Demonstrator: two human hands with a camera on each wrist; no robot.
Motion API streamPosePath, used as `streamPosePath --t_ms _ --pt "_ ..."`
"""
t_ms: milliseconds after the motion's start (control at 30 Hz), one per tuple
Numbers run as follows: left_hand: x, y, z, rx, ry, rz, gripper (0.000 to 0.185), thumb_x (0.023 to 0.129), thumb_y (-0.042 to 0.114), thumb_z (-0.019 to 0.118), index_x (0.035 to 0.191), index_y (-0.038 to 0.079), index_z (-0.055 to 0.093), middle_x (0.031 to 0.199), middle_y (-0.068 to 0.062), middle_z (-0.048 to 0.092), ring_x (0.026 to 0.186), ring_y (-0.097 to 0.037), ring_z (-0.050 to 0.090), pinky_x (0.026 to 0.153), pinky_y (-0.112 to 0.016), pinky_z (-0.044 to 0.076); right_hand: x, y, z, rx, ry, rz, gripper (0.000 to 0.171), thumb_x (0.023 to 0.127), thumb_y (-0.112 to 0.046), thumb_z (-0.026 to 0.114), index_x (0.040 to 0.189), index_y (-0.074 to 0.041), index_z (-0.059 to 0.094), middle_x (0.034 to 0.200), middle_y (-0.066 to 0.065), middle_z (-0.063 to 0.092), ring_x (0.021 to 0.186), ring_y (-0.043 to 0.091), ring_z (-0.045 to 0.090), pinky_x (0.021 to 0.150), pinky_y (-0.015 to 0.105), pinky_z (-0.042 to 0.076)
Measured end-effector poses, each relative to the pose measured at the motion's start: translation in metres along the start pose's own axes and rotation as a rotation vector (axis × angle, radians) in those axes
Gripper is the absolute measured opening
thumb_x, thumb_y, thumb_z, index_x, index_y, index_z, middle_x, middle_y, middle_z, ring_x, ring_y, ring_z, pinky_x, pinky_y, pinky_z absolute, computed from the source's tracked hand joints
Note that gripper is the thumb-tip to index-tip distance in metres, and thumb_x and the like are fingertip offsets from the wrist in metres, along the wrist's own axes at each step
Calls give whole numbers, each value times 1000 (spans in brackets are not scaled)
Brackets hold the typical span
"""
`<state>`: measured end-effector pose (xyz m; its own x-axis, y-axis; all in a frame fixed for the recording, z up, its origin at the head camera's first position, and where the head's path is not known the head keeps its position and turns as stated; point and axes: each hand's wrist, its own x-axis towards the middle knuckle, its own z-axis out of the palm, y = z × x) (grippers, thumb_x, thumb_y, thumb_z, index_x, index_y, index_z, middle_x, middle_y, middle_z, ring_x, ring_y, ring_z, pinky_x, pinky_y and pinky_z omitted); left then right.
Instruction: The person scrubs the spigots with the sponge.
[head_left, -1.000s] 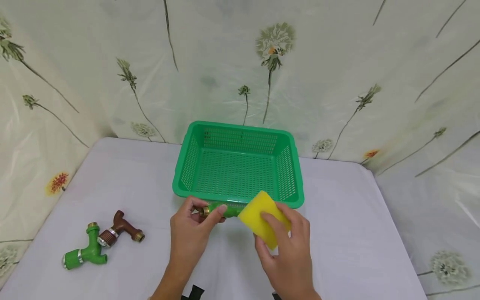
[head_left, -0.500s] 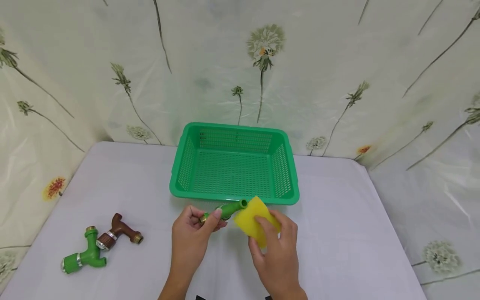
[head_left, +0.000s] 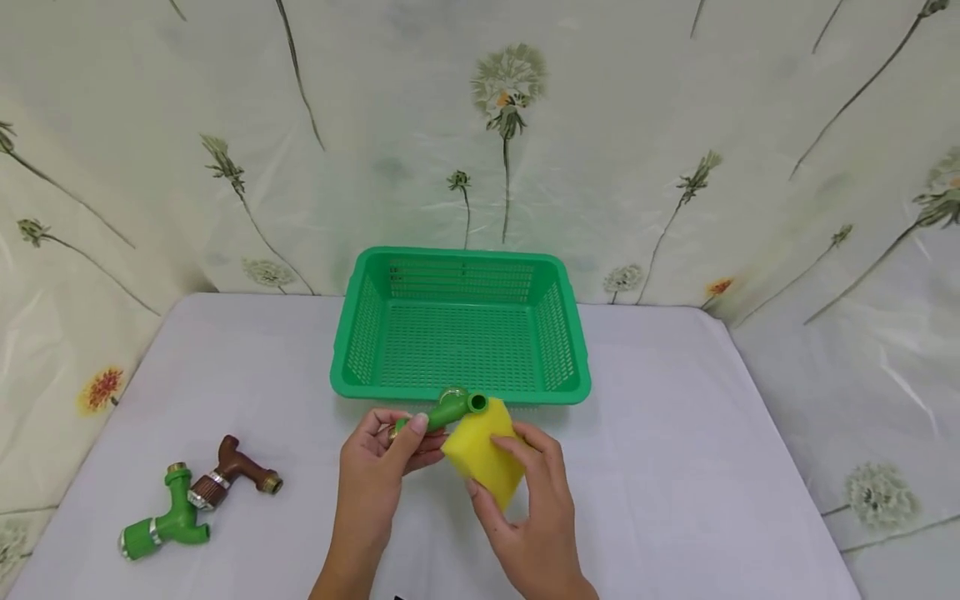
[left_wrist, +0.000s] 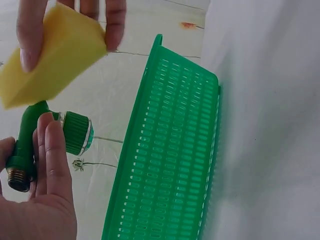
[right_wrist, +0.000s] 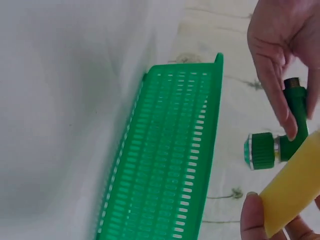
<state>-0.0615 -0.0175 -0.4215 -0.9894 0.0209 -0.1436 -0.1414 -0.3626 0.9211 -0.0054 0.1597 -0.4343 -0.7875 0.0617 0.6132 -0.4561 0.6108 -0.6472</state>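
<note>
- A green tap [head_left: 448,410] is pinched by the left hand [head_left: 382,467] near its brass threaded end, thumb on top and fingers curled beneath; it is held above the surface [head_left: 675,467], just in front of the green basket [head_left: 573,387].
- A yellow sponge [head_left: 483,452] is gripped by the right hand [head_left: 528,508], thumb on one side and fingers on the other, and is pressed against the tap's green body.
- A second green tap [head_left: 161,521] and a brown tap [head_left: 236,475] are seen lying together well to the left.
- Compared with a second ago, the sponge has been drawn lower and nearer, the tap's spout has been uncovered, and the tap has been tilted upward.
</note>
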Motion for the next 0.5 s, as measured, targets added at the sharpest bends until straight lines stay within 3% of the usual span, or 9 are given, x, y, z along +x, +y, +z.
streamPosePath --t_ms 100,233,367,500 --pt "0 -3 -1 15 -47 -14 29 98 16 76 113 -5 64 100 -21 76 90 -34 77 84 -45 63 4 -1 3 61 -7 40 66 84 -7 87 142 -5 57 138 12 57 121 26 57 95 20 49" --pt "0 -7 -1 74 -163 -45 29 96 13 77 118 -5 69 103 -20 76 93 -33 77 89 -42 62 8 -2 1 91 6 66 76 79 1 88 146 -6 55 137 12 57 122 25 57 95 20 50" --pt "1 -8 0 207 -234 -37 27 95 14 79 116 -2 72 103 -14 75 95 -27 74 85 -34 62 10 -2 0 93 3 60 70 81 -1 87 145 -7 58 138 12 56 126 25 56 104 21 47" --pt "1 -7 0 304 -247 1 24 95 17 79 114 3 75 104 -11 74 94 -24 71 80 -31 62 12 2 1 53 17 -22 54 95 -21 80 142 -4 61 136 17 56 123 28 57 105 20 47"
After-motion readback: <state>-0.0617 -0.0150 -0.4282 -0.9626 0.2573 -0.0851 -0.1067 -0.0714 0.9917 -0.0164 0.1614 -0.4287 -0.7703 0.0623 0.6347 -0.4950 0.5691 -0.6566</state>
